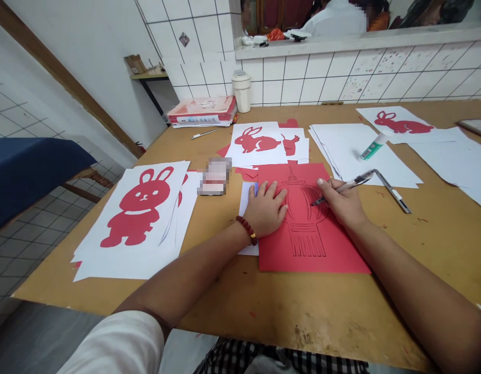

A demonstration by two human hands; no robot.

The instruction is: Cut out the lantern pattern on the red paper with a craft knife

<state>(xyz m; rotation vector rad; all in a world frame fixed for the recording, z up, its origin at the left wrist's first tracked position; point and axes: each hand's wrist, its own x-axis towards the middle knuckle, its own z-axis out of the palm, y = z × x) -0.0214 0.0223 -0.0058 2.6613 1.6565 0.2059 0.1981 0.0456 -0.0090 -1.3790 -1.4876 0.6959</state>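
A sheet of red paper point(275, 254) lies on the table with a lantern drawn on it in dark lines, its tassel fringe towards me. My left hand point(264, 210) rests flat on the sheet's left part, fingers spread, with a beaded bracelet point(246, 230) on the wrist. In my right hand point(344, 202) is a pen point(355, 182), gripped between thumb and fingers. Its tip meets the lantern's body, right of the middle. Partly under the red sheet's left edge sits a pale sheet point(247, 249).
White sheets with red rabbit cut-outs point(145, 200) lie left, behind point(259, 143) and far right point(404, 124). A glue stick point(373, 146) and a slim grey tool point(392, 192) are right. Stacked books point(203, 109) and a white cup point(241, 91) stand by the tiled wall.
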